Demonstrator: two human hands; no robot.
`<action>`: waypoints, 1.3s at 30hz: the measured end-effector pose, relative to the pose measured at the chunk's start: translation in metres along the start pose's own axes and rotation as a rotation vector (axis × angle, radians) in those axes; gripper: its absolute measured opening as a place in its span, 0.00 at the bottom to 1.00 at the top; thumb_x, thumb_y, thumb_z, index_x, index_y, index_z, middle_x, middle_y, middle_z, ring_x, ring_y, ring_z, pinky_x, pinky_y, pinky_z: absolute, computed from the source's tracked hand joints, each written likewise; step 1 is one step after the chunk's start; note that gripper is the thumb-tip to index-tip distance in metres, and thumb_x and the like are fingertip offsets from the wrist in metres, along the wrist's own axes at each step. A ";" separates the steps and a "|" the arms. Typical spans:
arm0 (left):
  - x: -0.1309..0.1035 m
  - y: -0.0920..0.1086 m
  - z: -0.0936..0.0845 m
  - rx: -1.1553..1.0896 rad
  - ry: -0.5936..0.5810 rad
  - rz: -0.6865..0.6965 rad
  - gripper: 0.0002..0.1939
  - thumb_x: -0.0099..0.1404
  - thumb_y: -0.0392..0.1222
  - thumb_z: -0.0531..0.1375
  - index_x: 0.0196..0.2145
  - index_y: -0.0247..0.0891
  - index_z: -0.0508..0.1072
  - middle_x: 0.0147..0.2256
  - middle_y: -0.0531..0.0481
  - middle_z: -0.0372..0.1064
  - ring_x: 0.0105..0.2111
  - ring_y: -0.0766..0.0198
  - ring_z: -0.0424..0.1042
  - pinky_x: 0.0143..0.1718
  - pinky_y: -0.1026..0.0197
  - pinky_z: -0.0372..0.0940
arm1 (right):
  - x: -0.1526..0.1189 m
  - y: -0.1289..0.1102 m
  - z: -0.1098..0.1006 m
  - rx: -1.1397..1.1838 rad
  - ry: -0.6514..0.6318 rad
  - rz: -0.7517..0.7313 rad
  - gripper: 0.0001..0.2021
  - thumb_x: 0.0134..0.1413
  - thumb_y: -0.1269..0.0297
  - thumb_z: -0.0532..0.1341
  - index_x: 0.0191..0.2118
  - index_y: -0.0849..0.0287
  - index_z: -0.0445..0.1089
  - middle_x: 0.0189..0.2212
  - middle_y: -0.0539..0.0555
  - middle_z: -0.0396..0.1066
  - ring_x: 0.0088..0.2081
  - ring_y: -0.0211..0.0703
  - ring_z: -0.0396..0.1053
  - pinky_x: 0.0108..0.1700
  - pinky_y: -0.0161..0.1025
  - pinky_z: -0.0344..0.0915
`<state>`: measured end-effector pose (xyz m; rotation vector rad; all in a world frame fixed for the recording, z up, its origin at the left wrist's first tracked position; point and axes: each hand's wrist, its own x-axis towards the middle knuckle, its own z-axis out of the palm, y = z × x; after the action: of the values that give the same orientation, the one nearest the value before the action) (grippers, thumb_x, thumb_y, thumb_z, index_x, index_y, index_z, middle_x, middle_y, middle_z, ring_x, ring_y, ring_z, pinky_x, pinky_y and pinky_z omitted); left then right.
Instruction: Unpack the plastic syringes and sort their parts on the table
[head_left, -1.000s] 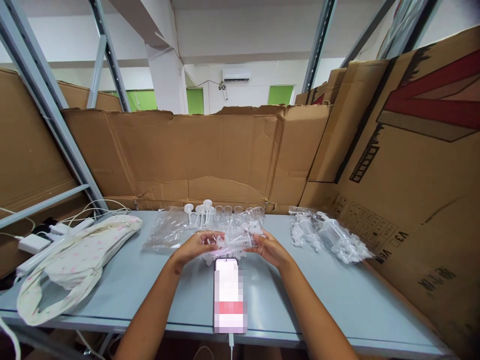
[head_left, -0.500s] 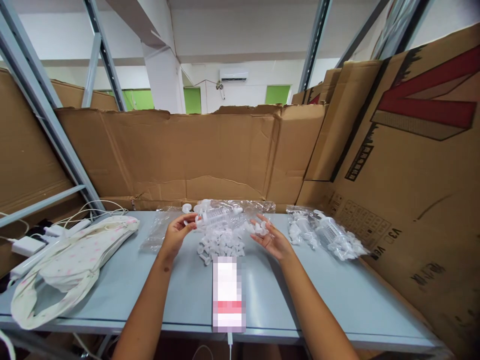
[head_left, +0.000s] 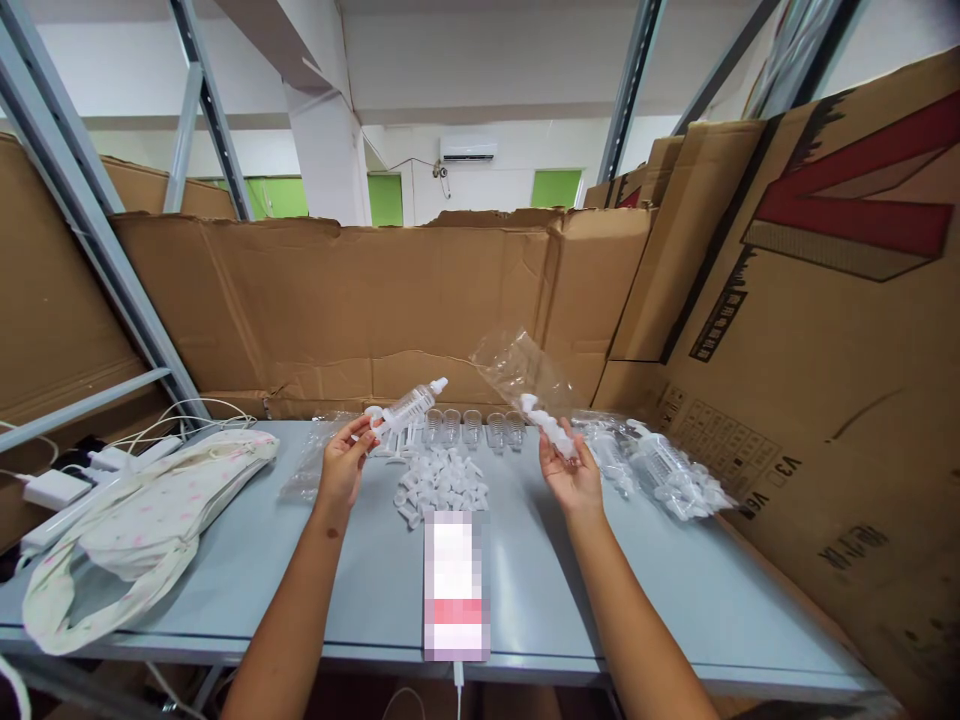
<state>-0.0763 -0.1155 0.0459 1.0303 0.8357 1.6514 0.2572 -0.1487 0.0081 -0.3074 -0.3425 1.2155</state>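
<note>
My left hand [head_left: 346, 462] is closed on the lower end of a clear printed tube [head_left: 412, 408], which has a white nozzle and tilts up to the right. My right hand [head_left: 570, 468] has its fingers curled around white plastic pieces [head_left: 551, 428]. A clear plastic bag [head_left: 521, 370] rises above these pieces, its top reaching up and to the left. Between my hands lies a pile of small white plastic caps [head_left: 442, 485]. Behind the pile stand several small clear cups [head_left: 472, 428] in a row, beside slim white parts [head_left: 405, 440] partly hidden by the tube.
Filled clear bags [head_left: 667, 475] lie at right, and a flat clear bag [head_left: 315, 460] at left. A phone [head_left: 456, 585] on a cable lies in front of the pile. A pale cloth bag [head_left: 142, 530] and a power strip [head_left: 97, 505] occupy the left. Cardboard [head_left: 405, 300] walls the back.
My right hand has moved right, and the clear bag is now raised beside it, uncovering the cups. My left hand stays nearly in place, with the tube tilted further up.
</note>
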 end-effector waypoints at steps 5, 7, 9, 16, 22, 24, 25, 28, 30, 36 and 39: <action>-0.007 -0.009 0.011 0.248 -0.129 -0.051 0.21 0.39 0.43 0.69 0.34 0.33 0.76 0.30 0.47 0.73 0.29 0.65 0.69 0.32 0.62 0.65 | -0.004 -0.003 0.004 0.029 -0.029 0.029 0.13 0.52 0.65 0.59 0.45 0.57 0.68 0.41 0.53 0.75 0.47 0.42 0.71 0.43 0.36 0.72; -0.010 -0.014 0.016 0.317 -0.154 -0.056 0.20 0.39 0.43 0.68 0.33 0.33 0.76 0.29 0.47 0.73 0.27 0.65 0.68 0.31 0.62 0.65 | -0.006 -0.003 0.006 0.020 -0.028 0.044 0.14 0.52 0.65 0.59 0.46 0.57 0.67 0.43 0.54 0.74 0.48 0.42 0.70 0.43 0.36 0.72; -0.012 -0.019 0.019 0.360 -0.170 -0.073 0.20 0.40 0.42 0.68 0.33 0.33 0.76 0.29 0.47 0.73 0.26 0.65 0.68 0.31 0.62 0.64 | -0.007 -0.002 0.007 0.015 -0.021 0.052 0.14 0.52 0.66 0.59 0.47 0.56 0.67 0.43 0.54 0.74 0.47 0.42 0.70 0.43 0.37 0.73; -0.013 -0.030 0.018 0.288 -0.158 -0.192 0.20 0.38 0.40 0.69 0.33 0.33 0.76 0.30 0.47 0.72 0.29 0.65 0.69 0.33 0.62 0.65 | -0.007 0.001 0.006 0.010 -0.021 0.085 0.14 0.51 0.66 0.59 0.46 0.55 0.67 0.40 0.52 0.75 0.46 0.44 0.71 0.41 0.38 0.73; -0.001 -0.004 -0.001 0.219 -0.057 -0.118 0.24 0.36 0.44 0.70 0.34 0.33 0.75 0.30 0.48 0.72 0.28 0.67 0.69 0.32 0.63 0.66 | -0.008 0.002 0.008 -0.030 -0.066 0.099 0.13 0.50 0.65 0.61 0.44 0.53 0.68 0.40 0.50 0.75 0.44 0.42 0.72 0.42 0.38 0.73; -0.004 0.010 -0.014 0.285 0.012 -0.024 0.24 0.37 0.45 0.70 0.33 0.33 0.75 0.30 0.48 0.72 0.28 0.67 0.68 0.31 0.64 0.66 | -0.009 0.003 0.009 -0.050 -0.073 0.100 0.12 0.50 0.65 0.61 0.43 0.53 0.68 0.40 0.50 0.75 0.43 0.42 0.73 0.42 0.39 0.73; -0.007 0.016 -0.021 0.314 0.038 0.010 0.23 0.39 0.46 0.69 0.35 0.34 0.75 0.31 0.48 0.72 0.29 0.67 0.68 0.31 0.64 0.67 | -0.009 0.003 0.010 -0.057 -0.074 0.102 0.12 0.50 0.65 0.61 0.43 0.53 0.68 0.40 0.50 0.75 0.43 0.42 0.73 0.41 0.39 0.73; -0.028 0.026 -0.042 0.402 0.077 0.022 0.24 0.41 0.47 0.68 0.38 0.34 0.75 0.34 0.47 0.72 0.30 0.65 0.69 0.31 0.63 0.68 | -0.010 0.004 0.011 -0.076 -0.079 0.105 0.13 0.49 0.65 0.61 0.43 0.53 0.68 0.40 0.51 0.75 0.42 0.42 0.73 0.41 0.39 0.73; -0.045 0.026 -0.055 0.427 0.117 0.000 0.25 0.40 0.48 0.68 0.36 0.33 0.75 0.33 0.45 0.73 0.30 0.63 0.70 0.31 0.61 0.68 | -0.010 0.004 0.011 -0.091 -0.089 0.111 0.13 0.49 0.65 0.62 0.44 0.53 0.68 0.40 0.51 0.75 0.42 0.42 0.73 0.42 0.39 0.73; -0.083 0.008 -0.076 0.441 0.183 -0.056 0.24 0.44 0.47 0.68 0.39 0.34 0.73 0.37 0.44 0.73 0.35 0.60 0.71 0.35 0.60 0.69 | -0.011 0.004 0.012 -0.111 -0.098 0.131 0.13 0.50 0.65 0.61 0.44 0.53 0.68 0.40 0.50 0.75 0.41 0.42 0.74 0.41 0.39 0.73; -0.088 -0.003 -0.077 0.444 0.172 -0.077 0.24 0.45 0.48 0.67 0.39 0.35 0.73 0.37 0.45 0.73 0.34 0.61 0.72 0.35 0.60 0.69 | -0.011 0.004 0.012 -0.108 -0.092 0.133 0.14 0.49 0.65 0.62 0.44 0.54 0.68 0.40 0.50 0.75 0.41 0.42 0.74 0.41 0.38 0.73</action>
<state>-0.1309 -0.2026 -0.0091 1.1454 1.3837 1.5375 0.2450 -0.1574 0.0164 -0.3729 -0.4741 1.3469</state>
